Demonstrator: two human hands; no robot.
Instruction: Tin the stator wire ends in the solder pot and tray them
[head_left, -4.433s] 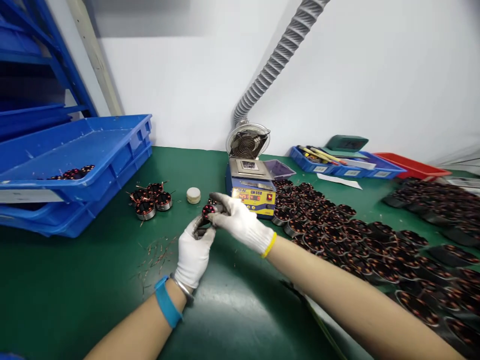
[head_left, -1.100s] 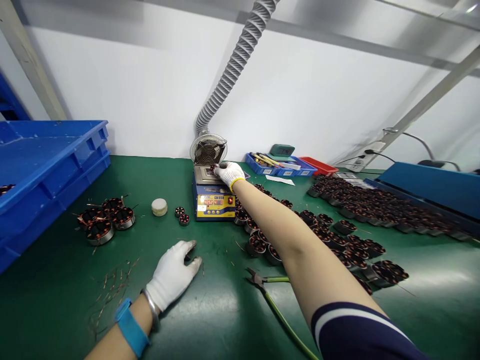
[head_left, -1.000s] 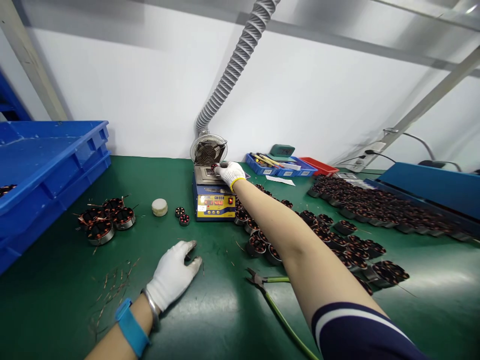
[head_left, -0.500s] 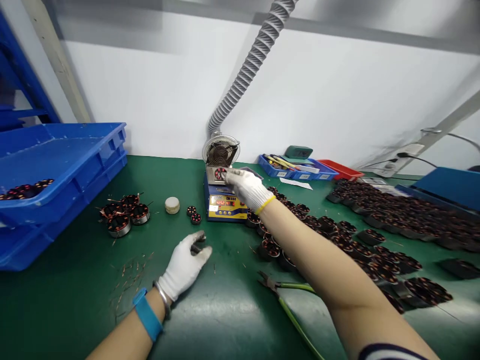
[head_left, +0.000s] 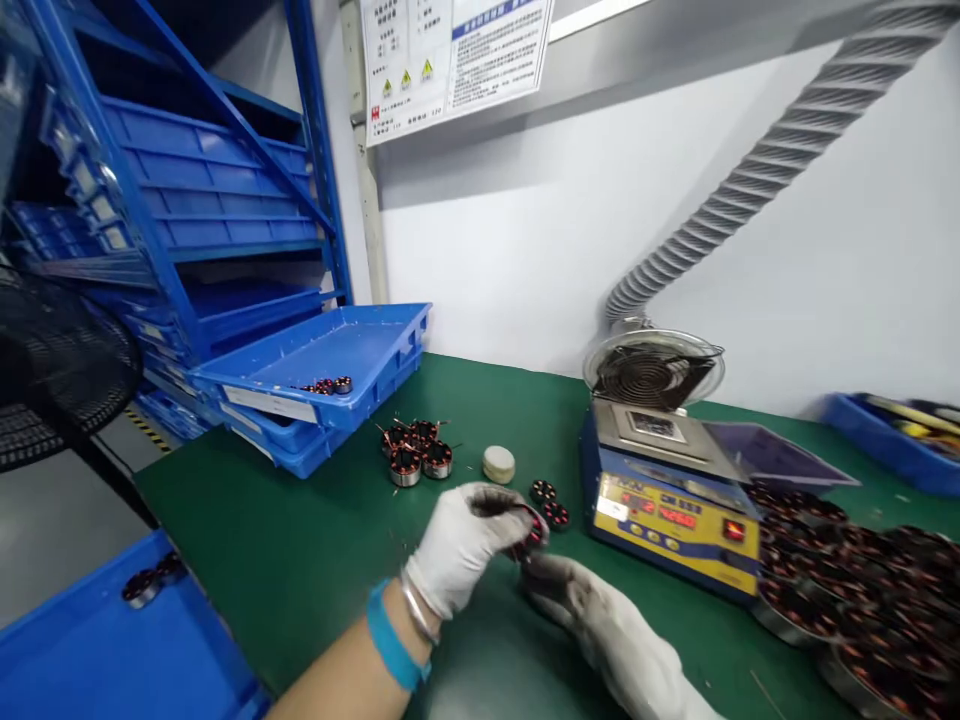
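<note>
A wound motor stator (head_left: 531, 535), with dark and reddish coils inside a metal ring, is in my left hand (head_left: 457, 545). The white-gloved fingers and thumb pinch its edge above the green table. Just below it is my right hand (head_left: 600, 610), also gloved, with dark-stained fingers stretched toward the stator's lower rim; whether they touch it I cannot tell. Two small wound cores (head_left: 550, 503) lie behind the hands. To their right stands a blue and yellow heating unit (head_left: 667, 520) with lit red digits and a dark square on its top plate.
Several larger stators (head_left: 409, 460) with loose wires sit left, beside a round whitish block (head_left: 499, 464). Stacked blue trays (head_left: 300, 385) stand behind them. Many stators (head_left: 847, 580) crowd the right. A ribbed hose (head_left: 750, 180) runs above the heater; a fan (head_left: 60, 370) stands far left.
The view has swung left. My right hand has come back from the heater to my left hand, and the stator is now in my left hand. The pliers are out of view.
</note>
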